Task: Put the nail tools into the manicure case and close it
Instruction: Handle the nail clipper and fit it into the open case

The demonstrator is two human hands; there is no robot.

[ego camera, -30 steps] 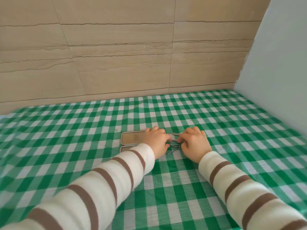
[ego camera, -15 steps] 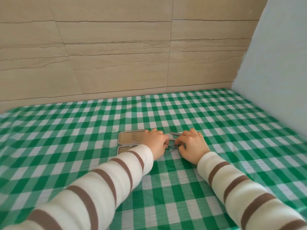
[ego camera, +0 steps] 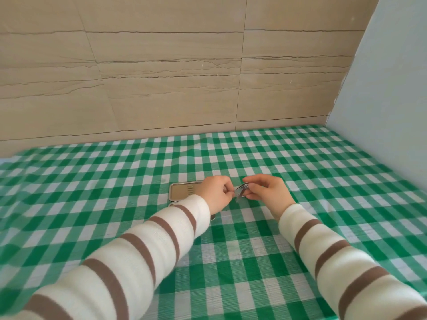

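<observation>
A flat beige manicure case [ego camera: 182, 191] with a metal rim lies open on the green checked tablecloth [ego camera: 254, 262]. Its near half is mostly hidden under my left sleeve. Just right of the case, both hands hold one small silver nail tool [ego camera: 240, 190], which looks like a clipper, slightly above the cloth. My left hand [ego camera: 216, 192] pinches its left end. My right hand [ego camera: 268, 189] pinches its right end with thumb and forefinger. Other tools are not visible; my hands may hide them.
A beige tiled wall [ego camera: 161, 77] rises behind the table. A pale blue wall [ego camera: 388, 88] closes the right side. The checked cloth stretches wide to the left, right and toward me.
Both hands have lifted off the cloth with the silver tool between them. Before, they were down on the table among thin metal tools beside the case.
</observation>
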